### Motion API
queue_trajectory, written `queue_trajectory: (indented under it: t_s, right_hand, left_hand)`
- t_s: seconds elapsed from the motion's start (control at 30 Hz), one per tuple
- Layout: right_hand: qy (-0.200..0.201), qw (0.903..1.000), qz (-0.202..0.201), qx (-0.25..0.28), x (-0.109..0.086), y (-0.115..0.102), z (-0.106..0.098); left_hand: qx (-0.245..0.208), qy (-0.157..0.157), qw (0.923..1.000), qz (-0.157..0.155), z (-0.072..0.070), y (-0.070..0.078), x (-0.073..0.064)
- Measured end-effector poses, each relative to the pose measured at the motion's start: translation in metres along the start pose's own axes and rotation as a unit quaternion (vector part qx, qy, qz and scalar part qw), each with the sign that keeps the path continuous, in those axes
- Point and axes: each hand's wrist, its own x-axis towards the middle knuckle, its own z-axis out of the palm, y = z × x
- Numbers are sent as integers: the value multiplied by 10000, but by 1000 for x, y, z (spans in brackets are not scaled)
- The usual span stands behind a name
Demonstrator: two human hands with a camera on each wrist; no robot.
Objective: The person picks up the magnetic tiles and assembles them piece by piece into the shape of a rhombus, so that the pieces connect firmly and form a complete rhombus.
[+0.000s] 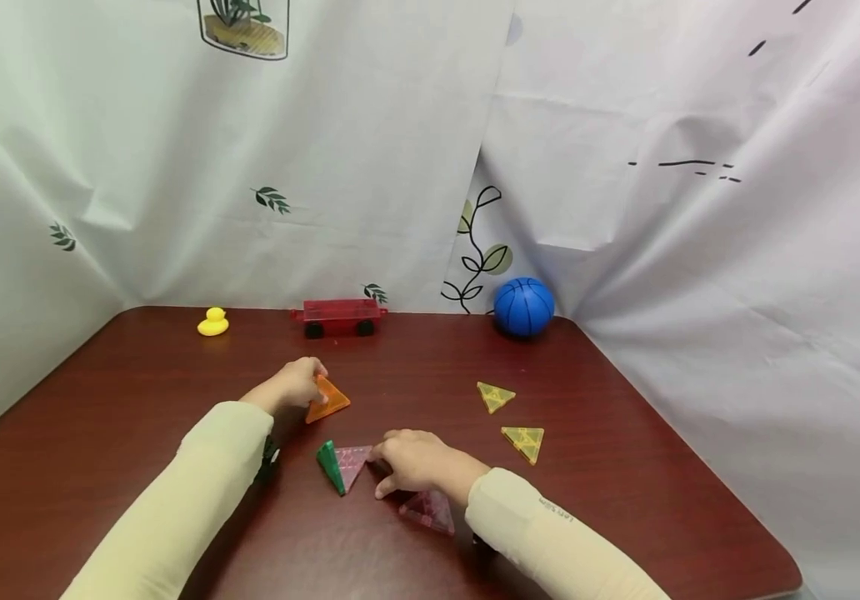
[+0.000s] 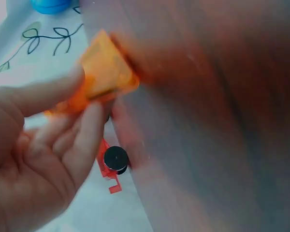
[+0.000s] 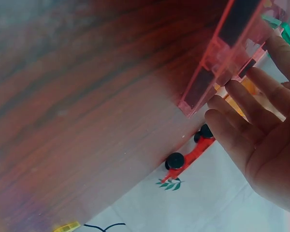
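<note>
My left hand (image 1: 297, 383) pinches an orange triangular magnetic tile (image 1: 331, 402) between thumb and fingers; the left wrist view shows the tile (image 2: 104, 70) tilted and blurred. At the table's middle, a pink triangular tile (image 1: 352, 463) lies beside a green tile (image 1: 331, 467) that stands tilted along its left edge. My right hand (image 1: 413, 460) has its fingertips right at the pink tile's right corner, fingers loosely extended and thumb apart. Beneath that hand's wrist sits a second pink triangular tile (image 1: 430, 512), partly covered in the head view and large in the right wrist view (image 3: 215, 63).
Two yellow triangular tiles, one farther (image 1: 495, 397) and one nearer (image 1: 526, 442), lie to the right. Along the back stand a yellow rubber duck (image 1: 213, 322), a red wheeled car base (image 1: 340, 313) and a blue ball (image 1: 523, 307). A white printed curtain (image 1: 370, 167) borders the table.
</note>
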Motion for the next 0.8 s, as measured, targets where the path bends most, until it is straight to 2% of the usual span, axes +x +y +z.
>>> queue_trajectory:
  t_s: [0.1,0.2,0.37,0.53,0.63,0.8]
  right_hand:
    - [6,10000,-16,-29,0,1,-1]
    - [39,10000,5,-55,0,2,-1]
    - [131,9997,181,-39,-1,-3,0]
    - [233,9972,711,37,0,-16,0]
    - [281,9947,985,-87,3,-23,1]
    - [299,9916,1220,-311,6,-30,2]
  left_hand:
    - [-348,-341,9986,184,0,2,-7]
    - [-497,-512,9969,341,2,4,-13]
    - [-467,-511,9968,394,8,9,-20]
    - [-362,-514,9970,444,14,13,-25]
    - [-364,-591,9964,491,15,15,-28]
    - [-345,-746,9950,566,15,20,-32]
